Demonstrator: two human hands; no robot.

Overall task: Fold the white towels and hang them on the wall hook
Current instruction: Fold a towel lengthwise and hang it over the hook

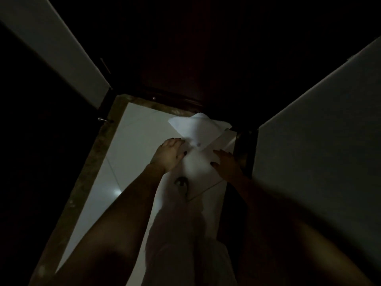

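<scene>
In dim light a white towel (196,165) lies on the pale tiled floor (136,145) in front of a dark door. Its far part is turned over into a pointed flap (195,127). My left hand (170,153) rests on the towel's left edge with fingers stretched out. At the towel's right edge, my right hand (225,162) lies flat, fingers straight. Neither hand grips the cloth. No wall hook is in sight.
The dark wooden door (195,58) closes the far end, with pale walls (321,141) on both sides. A marbled border (92,162) frames the floor. A small metal stop (101,119) sticks out at the left. My white-clad leg (181,234) fills the lower middle.
</scene>
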